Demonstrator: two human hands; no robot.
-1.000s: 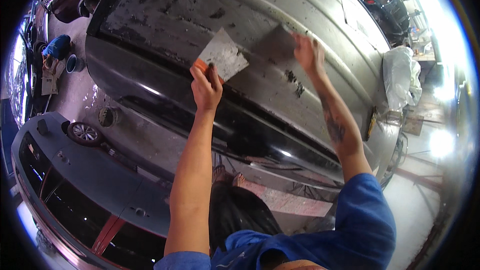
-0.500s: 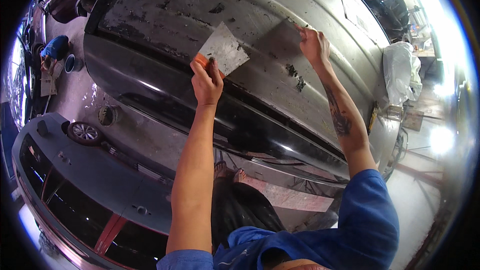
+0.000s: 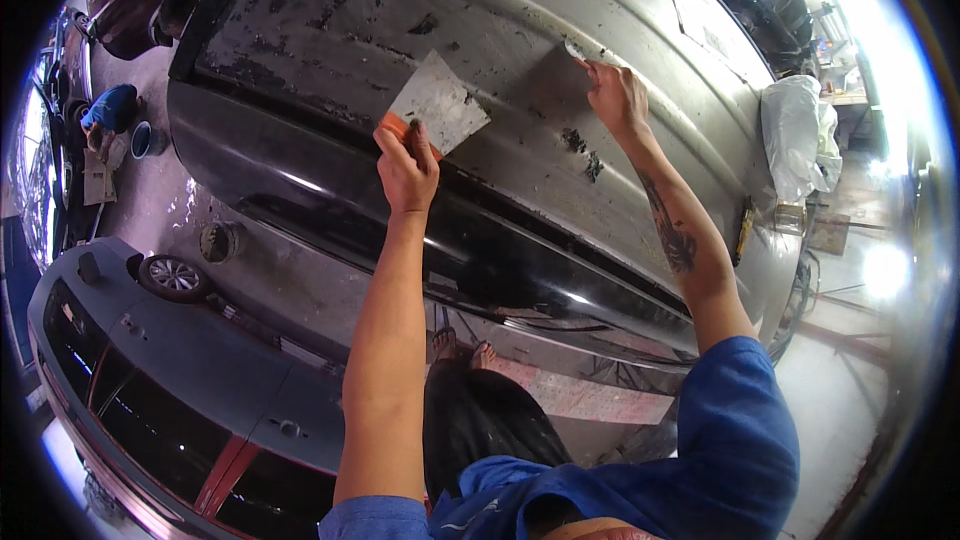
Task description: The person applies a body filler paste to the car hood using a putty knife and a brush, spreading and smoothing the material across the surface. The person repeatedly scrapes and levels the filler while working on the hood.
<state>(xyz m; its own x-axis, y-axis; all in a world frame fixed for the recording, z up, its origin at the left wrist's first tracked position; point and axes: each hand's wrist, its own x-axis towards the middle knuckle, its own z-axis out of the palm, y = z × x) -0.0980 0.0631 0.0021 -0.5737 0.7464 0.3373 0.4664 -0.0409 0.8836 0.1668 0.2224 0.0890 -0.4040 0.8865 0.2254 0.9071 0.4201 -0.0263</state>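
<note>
Left hand: a broad scraper with an orange handle and a pale, stained metal blade [image 3: 437, 105] is firmly gripped by the left hand [image 3: 408, 168], thumb on top, and held above the panel's near edge.
Right hand: what appears to be a thin dark-grey flat blade [image 3: 552, 78] is pinched in the curled right hand [image 3: 617, 98]; the exact finger closure cannot be told.
Ribbed grey metal vehicle roof [image 3: 655, 210]: it is spread beneath both hands, marked by dark patches.
Loose black flakes [image 3: 574, 140]: they are scattered just beside the right hand.
Step in hand: scraping of the roof is judged to be under way.
Next move: a low, even blade angle seems called for.
Floor beyond: a round grimy bucket [image 3: 221, 240] is seen.
</note>
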